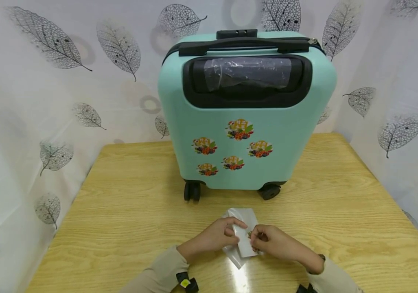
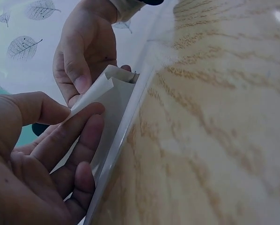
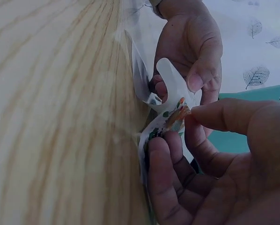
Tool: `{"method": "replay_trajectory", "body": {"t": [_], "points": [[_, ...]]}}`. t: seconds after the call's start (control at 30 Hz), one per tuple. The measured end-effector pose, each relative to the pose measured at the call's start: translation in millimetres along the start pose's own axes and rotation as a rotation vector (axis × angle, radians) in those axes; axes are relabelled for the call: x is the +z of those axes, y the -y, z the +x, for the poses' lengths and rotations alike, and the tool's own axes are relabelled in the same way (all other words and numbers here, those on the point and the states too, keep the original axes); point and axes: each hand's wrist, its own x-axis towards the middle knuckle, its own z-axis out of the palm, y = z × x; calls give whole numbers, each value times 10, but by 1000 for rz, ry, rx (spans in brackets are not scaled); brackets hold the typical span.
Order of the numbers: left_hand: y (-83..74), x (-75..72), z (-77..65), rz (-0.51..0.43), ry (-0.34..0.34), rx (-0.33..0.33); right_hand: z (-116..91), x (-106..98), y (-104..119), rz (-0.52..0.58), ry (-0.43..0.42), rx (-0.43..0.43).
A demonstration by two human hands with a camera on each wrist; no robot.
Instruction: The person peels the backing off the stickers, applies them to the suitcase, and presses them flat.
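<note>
My left hand (image 1: 214,235) pinches a folded white sticker sheet (image 1: 243,243) between thumb and fingers, low over the table. From the other side my right hand (image 1: 276,243) pinches a colourful fruit sticker (image 3: 176,117) at the sheet's right part. In the right wrist view, the sheet's backing curls beside that sticker. A clear plastic bag (image 1: 245,212) lies beneath the sheet and both hands. Behind them stands a mint-green suitcase (image 1: 289,142) upright, with several round fruit stickers (image 1: 239,130) on its front.
The suitcase's black wheels (image 1: 192,191) rest on the wood-grain table (image 1: 128,211). Its black top handle (image 1: 245,42) and a recess with clear film (image 1: 249,71) face me. A white curtain (image 1: 22,110) with leaf prints hangs behind and along both sides.
</note>
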Motion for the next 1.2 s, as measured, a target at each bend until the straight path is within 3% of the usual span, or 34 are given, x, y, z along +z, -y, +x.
{"method": "replay_trajectory", "body": {"t": [0.2, 0.43, 0.73, 0.87, 1.2], "points": [[20, -8, 9, 28, 13, 6, 7, -7, -19, 19, -2, 22], [94, -41, -11, 59, 74, 28, -11, -31, -46, 60, -3, 32], [74, -50, -54, 351, 41, 29, -34, -69, -70, 33, -18, 31], [75, -79, -56, 432, 50, 33, -55, -95, -86, 39, -22, 17], [60, -154, -91, 430, 62, -17, -101, -160, -138, -4, -43, 20]]}}
